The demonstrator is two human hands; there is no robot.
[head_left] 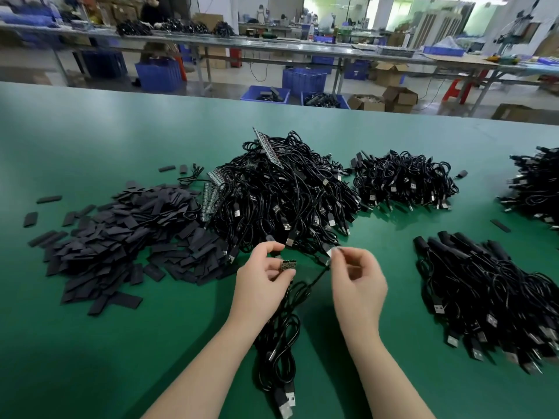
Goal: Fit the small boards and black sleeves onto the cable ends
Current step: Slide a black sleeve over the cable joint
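Two hands meet just past the coiled cable [279, 343] that lies nearest you, its USB plug [286, 400] trailing toward the table's near edge so the loose length stays clear of your work. Your left hand [263, 279] curls round a small board [288, 265], pinching it up at fingertip height, while your right hand [357, 282] pinches something small and pale at its fingertips (blur hides whether that is the cable end itself), close enough to the board to suggest you are about to mate them. On the right, the sleeved cables [484, 294] sit apart, probably as finished work. On the left, the loose black sleeves [121, 237] lie spread within easy reach of your left hand. Farther off, the big cable heap [287, 189] waits in the middle with strips of boards [211, 192] tucked against its left flank, and a smaller bundle [405, 179] lies to its right on the green table [90, 140].
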